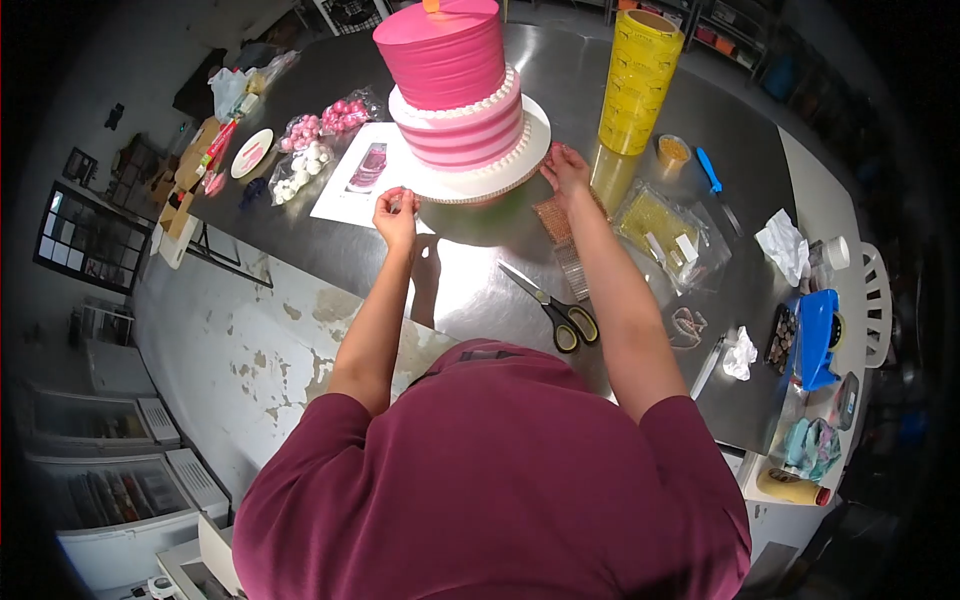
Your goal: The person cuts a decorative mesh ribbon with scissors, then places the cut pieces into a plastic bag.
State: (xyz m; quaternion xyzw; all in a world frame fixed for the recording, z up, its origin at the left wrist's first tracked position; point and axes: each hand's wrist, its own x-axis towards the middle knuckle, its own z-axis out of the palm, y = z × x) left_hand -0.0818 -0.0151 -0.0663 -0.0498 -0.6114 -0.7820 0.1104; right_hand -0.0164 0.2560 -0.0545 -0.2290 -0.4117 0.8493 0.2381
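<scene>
A two-tier pink cake [462,120] with white piped beading stands on a round white cake board [538,125]. A thin strip of gold beaded trim [490,197] runs along the board's front edge between my hands. My left hand [396,215] is closed in a pinch at the trim's left end, beside the board. At the board's right edge, my right hand [567,172] has its fingers closed around the trim's other end, partly hidden. Beneath my right forearm lies a wider copper-and-silver rhinestone mesh [562,240]. Scissors [555,310] with black and yellow handles lie nearer me.
A tall yellow roll of plastic wrap [640,85] stands right of the cake. Beyond my right arm lie a bag of gold beaded mesh [655,225], a blue-handled knife [712,175] and crumpled paper [783,245]. A printed cake picture [345,185] and bagged pink and white balls [303,170] lie left.
</scene>
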